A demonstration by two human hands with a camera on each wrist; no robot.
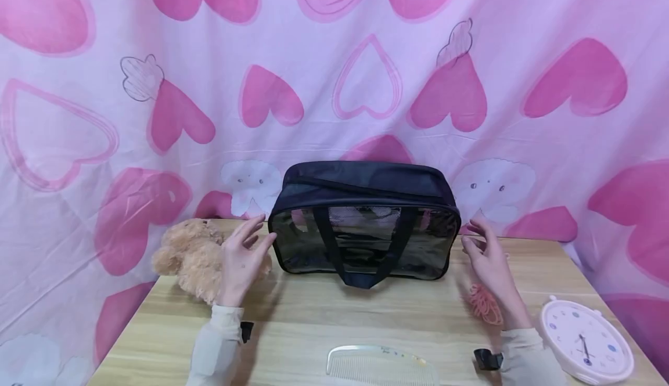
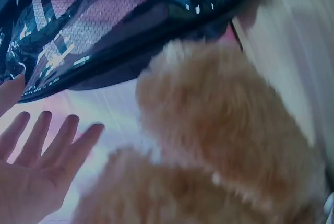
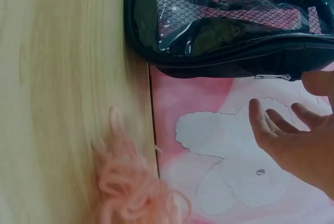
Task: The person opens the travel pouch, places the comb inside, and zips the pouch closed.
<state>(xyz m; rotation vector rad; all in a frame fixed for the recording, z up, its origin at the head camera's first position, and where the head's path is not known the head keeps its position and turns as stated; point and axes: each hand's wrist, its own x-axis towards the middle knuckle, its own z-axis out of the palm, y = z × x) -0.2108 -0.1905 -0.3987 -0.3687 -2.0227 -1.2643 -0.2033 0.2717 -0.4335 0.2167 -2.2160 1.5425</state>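
A black bag (image 1: 366,186) with clear plastic front and two dark handle straps stands upright at the back of the table. My left hand (image 1: 241,261) is at its left side, fingers spread and holding nothing; its thumb is close to the bag's edge, and contact is unclear. On the other side, my right hand (image 1: 488,258) has loosely bent fingers around no object. Its thumb lies near the metal zipper pull (image 3: 272,77), touching or not I cannot tell. A fluffy tan plush toy (image 1: 195,258) sits beside and partly behind my left hand.
Pink yarn-like strands (image 1: 486,303) lie under my right forearm. A white round clock (image 1: 587,339) rests at the right table edge, and a pale translucent comb (image 1: 381,363) at the front. Behind the table (image 1: 303,316) hangs a heart-patterned curtain (image 1: 334,142).
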